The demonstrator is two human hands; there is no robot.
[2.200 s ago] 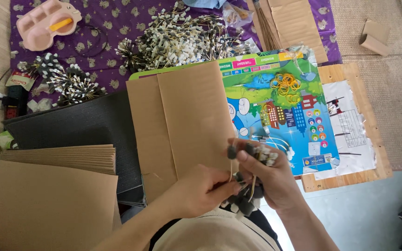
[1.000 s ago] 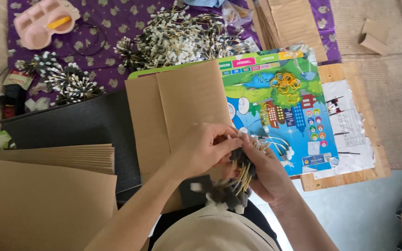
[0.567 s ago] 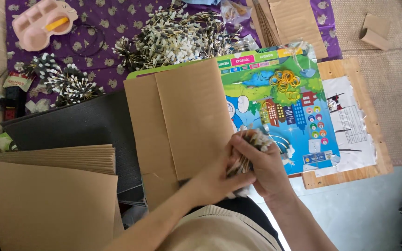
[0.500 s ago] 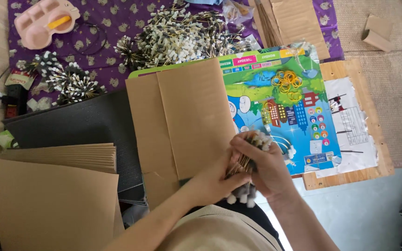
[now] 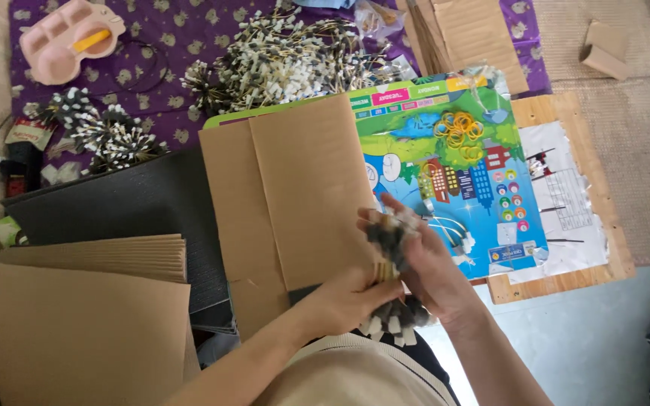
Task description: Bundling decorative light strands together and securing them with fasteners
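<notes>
Both hands are gathering a bundle of tipped sticks (image 5: 393, 259) above the flat cardboard sheet (image 5: 295, 188): the left hand (image 5: 347, 297) is clenching its lower part, the right hand (image 5: 430, 263) is wrapping around the top, apparently squaring it up.

Bare cardboard sheet (image 5: 295, 188) ahead; cardboard stack (image 5: 92, 331) crowds left.
</notes>
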